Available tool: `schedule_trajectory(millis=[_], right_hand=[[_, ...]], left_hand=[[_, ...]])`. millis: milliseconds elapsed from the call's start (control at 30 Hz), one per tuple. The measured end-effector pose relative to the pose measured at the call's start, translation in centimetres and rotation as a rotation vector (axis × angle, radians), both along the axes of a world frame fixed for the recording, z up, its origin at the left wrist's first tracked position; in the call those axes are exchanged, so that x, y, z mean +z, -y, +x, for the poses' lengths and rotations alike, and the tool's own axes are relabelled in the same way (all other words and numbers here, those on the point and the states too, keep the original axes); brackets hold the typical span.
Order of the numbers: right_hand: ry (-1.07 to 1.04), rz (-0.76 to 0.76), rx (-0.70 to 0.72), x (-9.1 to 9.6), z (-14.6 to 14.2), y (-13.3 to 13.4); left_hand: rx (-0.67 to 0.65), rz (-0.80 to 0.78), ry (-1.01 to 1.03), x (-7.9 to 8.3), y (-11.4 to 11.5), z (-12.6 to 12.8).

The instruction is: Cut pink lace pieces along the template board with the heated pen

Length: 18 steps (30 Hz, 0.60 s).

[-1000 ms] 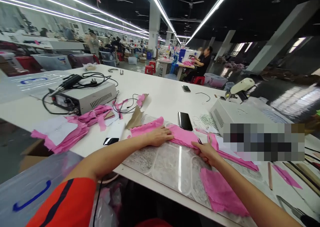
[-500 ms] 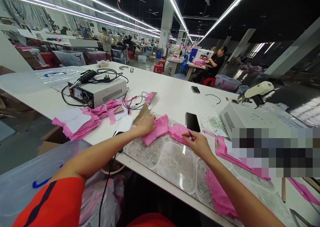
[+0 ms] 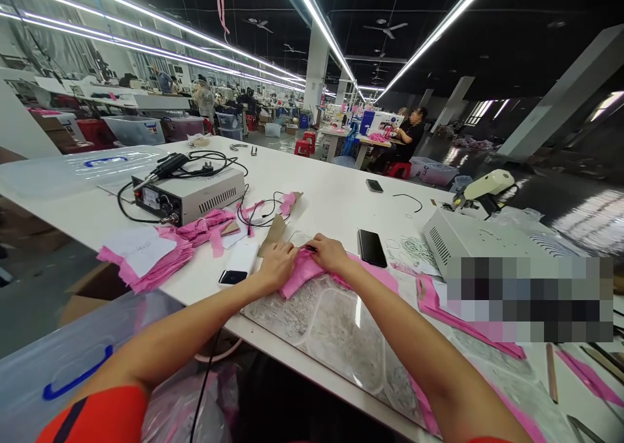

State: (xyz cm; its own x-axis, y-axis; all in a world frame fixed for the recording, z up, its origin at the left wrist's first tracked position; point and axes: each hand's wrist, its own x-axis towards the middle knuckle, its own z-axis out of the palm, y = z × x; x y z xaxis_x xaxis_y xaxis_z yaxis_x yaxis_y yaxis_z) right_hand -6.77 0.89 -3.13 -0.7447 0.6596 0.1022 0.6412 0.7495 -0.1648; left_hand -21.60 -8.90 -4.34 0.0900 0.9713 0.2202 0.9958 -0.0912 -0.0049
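Observation:
A folded piece of pink fabric [image 3: 303, 275] lies under both hands on a clear plastic sheet [image 3: 344, 339]. My left hand [image 3: 279, 265] is closed on its left side, fingers pressed together. At its top edge, my right hand [image 3: 329, 253] is closed around a thin dark tool [image 3: 310, 248]; only a short part shows, and I cannot tell its kind. More pink fabric [image 3: 383, 275] spreads out to the right, partly behind my right forearm. A brown paper piece [image 3: 273, 232] sticks up just beyond my left hand.
A grey control box [image 3: 195, 193] with cables stands at the left behind pink fabric stacks [image 3: 160, 258]. A black phone [image 3: 372, 248] and another grey machine [image 3: 468, 241] are at the right. A white device [image 3: 240, 261] lies by my left wrist. A person [image 3: 412, 134] sits farther off.
My right hand has moved left and away from me, with the dark tool, from the right-hand fabric to the piece my left hand holds. The view has shifted slightly.

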Motion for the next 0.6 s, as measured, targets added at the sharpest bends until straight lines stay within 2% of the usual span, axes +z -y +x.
schedule_trajectory(millis=[200, 433, 600], right_hand=[[-0.006, 0.000, 0.009, 0.6, 0.6, -0.1], [-0.106, -0.102, 0.032, 2.2, 2.2, 0.3], [-0.235, -0.179, 0.012, 4.0, 3.9, 1.3]], left_hand=[[0.003, 0.003, 0.079, 0.1, -0.2, -0.6], [-0.050, -0.031, 0.223, 0.0, -0.9, -1.9], [-0.129, 0.024, 0.294, 1.4, -0.7, -2.5]])
